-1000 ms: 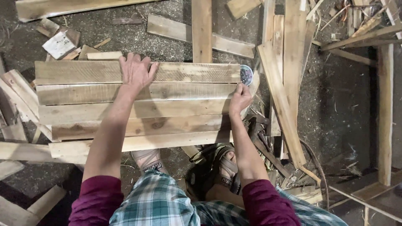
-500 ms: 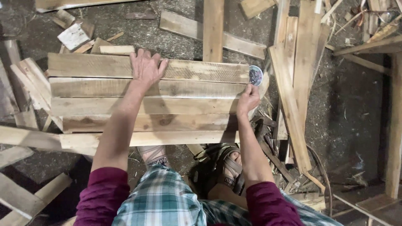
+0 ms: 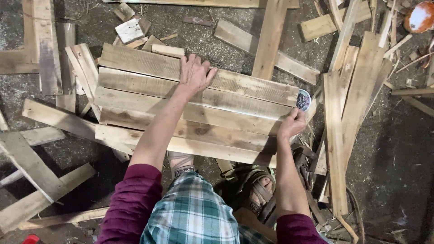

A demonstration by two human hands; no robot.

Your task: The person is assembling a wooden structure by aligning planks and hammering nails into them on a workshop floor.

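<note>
Plank panel edges under both hands

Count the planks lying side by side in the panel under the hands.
5 planks, stacked from far edge to near edge. The left hand presses the farthest; the right hand grips the right end by a round disc. Others may be hidden beneath.

The view has shifted: the row of planks now sits tilted, its right end lower than before. The left hand and the right hand sit further right in the view. The round tin above the right hand shows more of its face.
</note>
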